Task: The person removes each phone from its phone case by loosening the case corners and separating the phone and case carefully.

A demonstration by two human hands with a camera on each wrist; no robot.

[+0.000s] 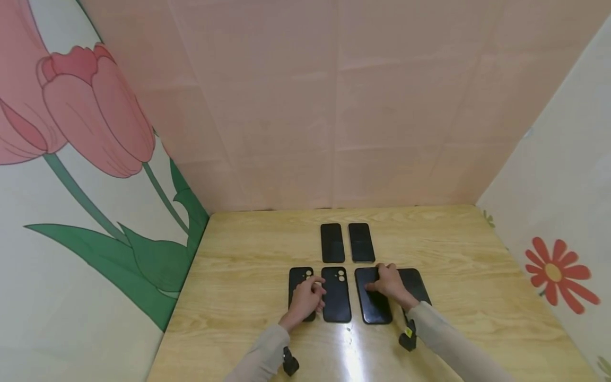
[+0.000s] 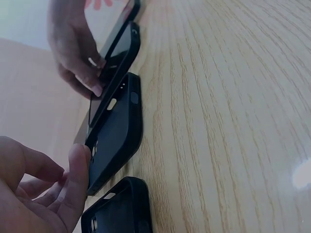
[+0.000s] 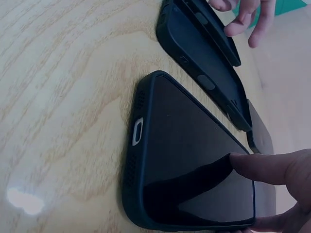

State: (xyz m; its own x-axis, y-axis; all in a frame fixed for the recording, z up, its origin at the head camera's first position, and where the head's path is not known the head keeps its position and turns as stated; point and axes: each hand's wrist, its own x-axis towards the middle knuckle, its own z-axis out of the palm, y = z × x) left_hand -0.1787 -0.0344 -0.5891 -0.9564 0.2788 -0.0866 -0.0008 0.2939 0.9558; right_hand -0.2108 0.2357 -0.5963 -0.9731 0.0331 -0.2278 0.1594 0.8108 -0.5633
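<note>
My right hand (image 1: pixel 392 285) holds a dark phone in a black case (image 1: pixel 374 309) by its far end. Its thumb lies on the glossy screen, with fingers at the edge, in the right wrist view. My left hand (image 1: pixel 306 300), fingers loosely bent and holding nothing, hovers over the leftmost empty phone case (image 1: pixel 296 278). Another empty black phone case (image 1: pixel 336 300) lies between the hands, camera cutouts at its far end. In the left wrist view, the left thumb overlaps the edge of this middle case (image 2: pixel 116 138).
Two dark phones (image 1: pixel 332 243) lie side by side farther back. Partly behind the right wrist is another dark phone-shaped item (image 1: pixel 414 284). The wooden table (image 1: pixel 248 239) meets a pink back wall (image 1: pixel 286 159) and flower-printed side walls.
</note>
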